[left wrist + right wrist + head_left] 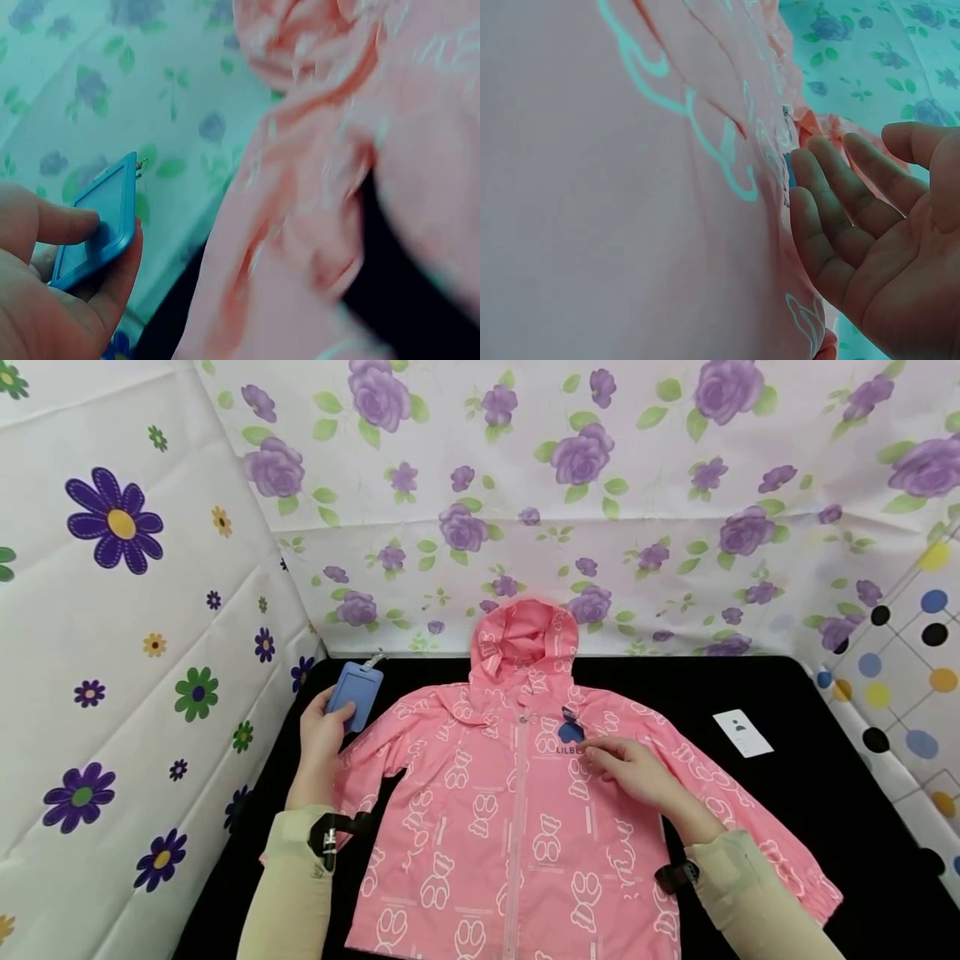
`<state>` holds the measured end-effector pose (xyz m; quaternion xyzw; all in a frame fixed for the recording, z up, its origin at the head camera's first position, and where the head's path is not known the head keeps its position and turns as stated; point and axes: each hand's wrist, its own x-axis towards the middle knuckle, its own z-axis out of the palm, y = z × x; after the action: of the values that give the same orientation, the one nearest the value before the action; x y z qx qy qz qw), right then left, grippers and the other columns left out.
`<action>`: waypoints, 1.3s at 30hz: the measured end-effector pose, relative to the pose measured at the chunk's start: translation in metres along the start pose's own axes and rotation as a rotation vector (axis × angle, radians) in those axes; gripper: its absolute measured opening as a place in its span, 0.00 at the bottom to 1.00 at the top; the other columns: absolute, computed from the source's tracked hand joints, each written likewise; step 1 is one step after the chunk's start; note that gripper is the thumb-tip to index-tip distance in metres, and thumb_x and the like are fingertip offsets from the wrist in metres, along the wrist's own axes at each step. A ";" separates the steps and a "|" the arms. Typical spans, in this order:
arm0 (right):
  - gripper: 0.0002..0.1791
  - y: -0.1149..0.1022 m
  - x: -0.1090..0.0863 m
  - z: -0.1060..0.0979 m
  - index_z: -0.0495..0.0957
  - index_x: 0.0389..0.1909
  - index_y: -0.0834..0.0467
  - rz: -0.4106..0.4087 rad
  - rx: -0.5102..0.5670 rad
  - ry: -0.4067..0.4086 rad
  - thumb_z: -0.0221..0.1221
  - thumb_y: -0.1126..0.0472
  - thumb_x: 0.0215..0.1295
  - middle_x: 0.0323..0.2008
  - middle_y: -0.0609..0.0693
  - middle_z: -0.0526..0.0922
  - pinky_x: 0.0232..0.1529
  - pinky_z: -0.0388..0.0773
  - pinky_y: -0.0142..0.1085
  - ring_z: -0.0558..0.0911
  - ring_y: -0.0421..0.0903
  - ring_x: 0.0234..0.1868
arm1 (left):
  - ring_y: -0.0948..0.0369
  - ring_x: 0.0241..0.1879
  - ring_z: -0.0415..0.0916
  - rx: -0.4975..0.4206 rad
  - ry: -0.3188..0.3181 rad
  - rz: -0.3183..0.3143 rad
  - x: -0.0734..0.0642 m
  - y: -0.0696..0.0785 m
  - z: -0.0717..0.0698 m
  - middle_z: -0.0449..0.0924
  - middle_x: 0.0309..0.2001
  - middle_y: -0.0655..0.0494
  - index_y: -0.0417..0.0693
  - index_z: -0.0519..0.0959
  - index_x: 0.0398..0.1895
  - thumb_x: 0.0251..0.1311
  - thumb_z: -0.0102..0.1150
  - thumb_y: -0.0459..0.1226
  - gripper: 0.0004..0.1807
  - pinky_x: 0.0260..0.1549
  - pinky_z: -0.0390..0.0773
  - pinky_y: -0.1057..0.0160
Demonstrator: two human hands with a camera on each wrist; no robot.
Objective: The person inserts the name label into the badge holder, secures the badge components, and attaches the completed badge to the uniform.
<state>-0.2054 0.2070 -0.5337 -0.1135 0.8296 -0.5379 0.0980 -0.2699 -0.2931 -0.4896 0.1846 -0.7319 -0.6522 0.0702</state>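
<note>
A blue badge holder [357,692] with a clear strap tab is gripped by my left hand [321,739], above the jacket's sleeve on the left. In the left wrist view the thumb lies across the front of the badge holder [112,202], with fingers behind it. A pink hooded jacket [480,793] with white bear outlines is spread front up, its zip closed. Over the chest, beside the dark blue logo [570,732], is my right hand [633,768]. The right wrist view shows that hand [877,255] with loosely bent fingers and nothing between them; the fingertips are close to the fabric.
A white card [742,732] with a small dark picture lies on the black tabletop [847,793], right of the jacket. Flower-printed sheets hang at the back [510,468] and left [187,760]; a dotted sheet [911,685] stands at the right.
</note>
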 end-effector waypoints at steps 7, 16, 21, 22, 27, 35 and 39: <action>0.21 -0.004 -0.003 0.001 0.82 0.65 0.64 0.019 0.027 0.006 0.57 0.54 0.84 0.53 0.59 0.88 0.45 0.86 0.38 0.87 0.55 0.47 | 0.52 0.63 0.71 -0.110 -0.056 0.063 -0.027 0.000 0.027 0.71 0.71 0.38 0.39 0.65 0.79 0.76 0.59 0.28 0.31 0.55 0.76 0.63; 0.24 -0.014 -0.006 -0.011 0.76 0.69 0.69 -0.024 0.130 0.029 0.52 0.56 0.87 0.58 0.68 0.85 0.58 0.85 0.51 0.86 0.65 0.58 | 0.50 0.60 0.74 -0.084 -0.091 0.116 -0.045 0.005 0.052 0.74 0.67 0.38 0.41 0.70 0.74 0.73 0.62 0.27 0.28 0.45 0.80 0.68; 0.27 -0.019 -0.008 -0.023 0.74 0.73 0.65 -0.008 0.120 0.040 0.52 0.50 0.86 0.60 0.66 0.84 0.60 0.84 0.51 0.85 0.63 0.59 | 0.48 0.63 0.73 -0.093 -0.125 0.151 -0.053 0.011 0.067 0.73 0.67 0.38 0.39 0.73 0.73 0.72 0.63 0.27 0.28 0.50 0.78 0.66; 0.28 -0.020 -0.009 -0.026 0.73 0.73 0.65 -0.002 0.125 0.044 0.52 0.48 0.86 0.60 0.65 0.84 0.61 0.83 0.51 0.85 0.63 0.59 | 0.48 0.63 0.73 -0.091 -0.130 0.156 -0.054 0.013 0.070 0.74 0.67 0.38 0.39 0.73 0.73 0.72 0.64 0.27 0.27 0.50 0.78 0.66; 0.29 -0.026 -0.014 -0.041 0.72 0.75 0.62 -0.013 0.128 0.088 0.51 0.46 0.87 0.62 0.64 0.83 0.62 0.83 0.50 0.85 0.61 0.60 | 0.49 0.60 0.75 -0.113 -0.176 0.169 -0.062 0.026 0.086 0.75 0.66 0.38 0.37 0.74 0.72 0.71 0.65 0.27 0.27 0.48 0.81 0.68; 0.27 -0.046 -0.021 -0.047 0.74 0.74 0.59 -0.066 0.126 0.118 0.49 0.46 0.87 0.63 0.61 0.84 0.60 0.84 0.46 0.87 0.53 0.58 | 0.61 0.43 0.83 -0.182 -0.267 0.230 -0.076 0.043 0.117 0.83 0.52 0.36 0.28 0.78 0.62 0.66 0.66 0.23 0.21 0.40 0.86 0.69; 0.26 -0.056 -0.024 -0.046 0.74 0.74 0.59 -0.113 0.144 0.127 0.49 0.49 0.88 0.62 0.61 0.84 0.58 0.85 0.39 0.87 0.49 0.57 | 0.63 0.40 0.84 -0.192 -0.323 0.227 -0.086 0.047 0.132 0.84 0.50 0.37 0.28 0.79 0.61 0.67 0.66 0.24 0.20 0.40 0.87 0.68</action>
<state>-0.1908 0.2324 -0.4629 -0.1183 0.7856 -0.6069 0.0225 -0.2445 -0.1358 -0.4503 -0.0136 -0.6844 -0.7278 0.0424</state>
